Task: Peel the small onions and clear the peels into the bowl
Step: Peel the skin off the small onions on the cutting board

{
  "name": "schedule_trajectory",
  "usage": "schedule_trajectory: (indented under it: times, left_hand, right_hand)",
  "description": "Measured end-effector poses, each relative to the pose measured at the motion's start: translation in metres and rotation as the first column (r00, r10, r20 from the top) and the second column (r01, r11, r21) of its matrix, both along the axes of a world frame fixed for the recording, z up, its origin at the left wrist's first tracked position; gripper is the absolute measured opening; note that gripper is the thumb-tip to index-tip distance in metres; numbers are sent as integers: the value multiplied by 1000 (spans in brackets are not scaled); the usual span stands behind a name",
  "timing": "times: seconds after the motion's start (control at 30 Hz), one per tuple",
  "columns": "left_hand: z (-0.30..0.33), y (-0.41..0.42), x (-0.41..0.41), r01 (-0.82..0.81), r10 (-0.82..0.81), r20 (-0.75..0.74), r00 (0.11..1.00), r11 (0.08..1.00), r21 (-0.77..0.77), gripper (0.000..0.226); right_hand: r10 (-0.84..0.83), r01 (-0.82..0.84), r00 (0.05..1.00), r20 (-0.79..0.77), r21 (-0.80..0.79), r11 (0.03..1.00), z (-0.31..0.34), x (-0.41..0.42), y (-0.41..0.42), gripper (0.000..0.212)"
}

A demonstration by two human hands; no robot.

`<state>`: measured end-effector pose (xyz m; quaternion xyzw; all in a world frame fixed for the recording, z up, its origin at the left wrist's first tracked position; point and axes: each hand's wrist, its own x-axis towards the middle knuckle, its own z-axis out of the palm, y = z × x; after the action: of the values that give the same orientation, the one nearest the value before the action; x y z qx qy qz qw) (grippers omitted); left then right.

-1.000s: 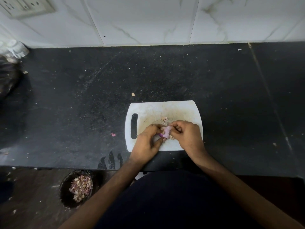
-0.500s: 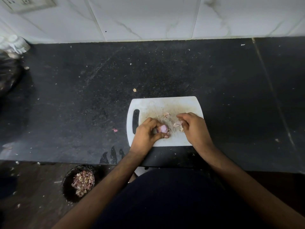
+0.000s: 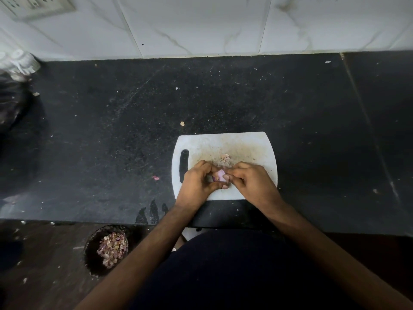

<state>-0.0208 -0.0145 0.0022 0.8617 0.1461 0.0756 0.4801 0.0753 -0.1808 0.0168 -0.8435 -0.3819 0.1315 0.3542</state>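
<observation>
A small pinkish onion (image 3: 219,175) is held over the near edge of the white cutting board (image 3: 252,148). My left hand (image 3: 199,181) grips it between thumb and fingers. My right hand (image 3: 251,181) pinches at the onion's right side with its fingertips. A few loose peels (image 3: 225,157) lie on the board just beyond my hands. A dark bowl (image 3: 93,245) with a heap of purple-brown peels sits low on the floor at the lower left, below the counter edge.
The board lies on a black stone counter (image 3: 111,130) dotted with scraps, including a pink peel bit (image 3: 156,177) and a pale bit (image 3: 182,123). A dark bag (image 3: 11,104) and a white item (image 3: 21,61) sit at the far left. The tiled wall is behind.
My right hand, which had drawn away to the right with a peel, has come back to the onion. The left hand kept holding the onion.
</observation>
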Motion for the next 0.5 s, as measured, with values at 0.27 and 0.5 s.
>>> schedule_trajectory:
  times: [0.27, 0.5]
  left_hand:
    - [-2, -3, -1, -47, 47, 19, 999, 999, -21, 34]
    - [0, -2, -10, 0, 2, 32, 999, 998, -69, 31]
  right_hand:
    - [-26, 25, 999, 47, 18, 1000, -5, 0, 1, 13]
    - [-154, 159, 986, 62, -96, 983, -7, 13, 7, 6]
